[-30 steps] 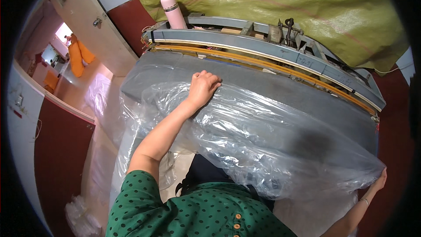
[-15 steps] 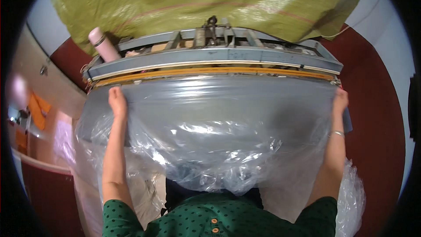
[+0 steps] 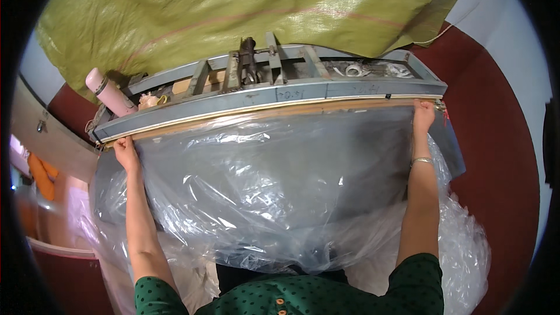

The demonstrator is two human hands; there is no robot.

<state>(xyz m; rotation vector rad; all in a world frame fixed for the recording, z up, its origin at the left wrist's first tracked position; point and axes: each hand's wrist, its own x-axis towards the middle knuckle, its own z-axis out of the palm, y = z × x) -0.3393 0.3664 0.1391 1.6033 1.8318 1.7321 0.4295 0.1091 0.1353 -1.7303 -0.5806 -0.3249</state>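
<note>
A wide clear plastic sheet (image 3: 245, 169) lies across a grey work board and drapes over its front edge towards me. My left hand (image 3: 126, 151) pinches the sheet's far edge at the left end of a long metal sealing bar. My right hand (image 3: 424, 118) grips the same edge near the bar's right end. The grey steel frame of the heat sealer (image 3: 280, 94) runs sideways just beyond both hands. Its pale lower edge is close over an orange-brown strip (image 3: 303, 108), where the sheet's edge lies. I cannot tell whether they touch.
A pink bottle (image 3: 111, 93) leans at the frame's left end. A tape roll (image 3: 353, 70) lies inside the frame. Yellow-green woven sheeting (image 3: 245, 11) covers the back. Bunched clear plastic (image 3: 464, 251) hangs at the right above the dark red floor (image 3: 501, 198). A door (image 3: 52, 128) stands at left.
Both hands have moved forward with the sheet's edge, up to the sealing bar. The gap between the bar and the orange strip has narrowed. My view has tilted slightly.
</note>
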